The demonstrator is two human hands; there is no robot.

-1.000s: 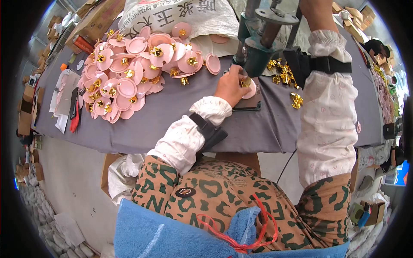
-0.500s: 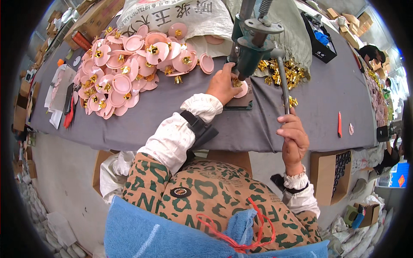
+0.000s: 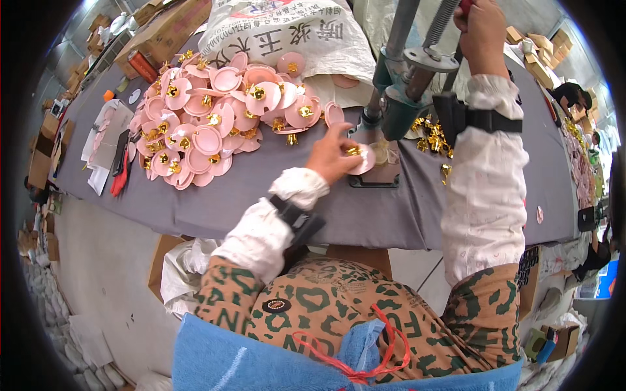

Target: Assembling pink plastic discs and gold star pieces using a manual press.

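Pink disc (image 3: 362,158) in left hand (image 3: 332,155)

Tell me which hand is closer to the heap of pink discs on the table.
Left. The left hand sits just beside the heap of pink discs, holding one pink disc; the right hand is raised on the press lever, farther off.

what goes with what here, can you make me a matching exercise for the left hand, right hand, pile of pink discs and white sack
Things:
1. left hand
2. right hand
3. pile of pink discs
4. white sack

Places or states:
A. spread on the grey table, left of the press
B. raised high, gripping the press handle
C. lying at the far edge of the table, behind the discs
D. holding a pink disc with a gold fitting at the press base

Pairs: 1-D, 2-B, 3-A, 4-C
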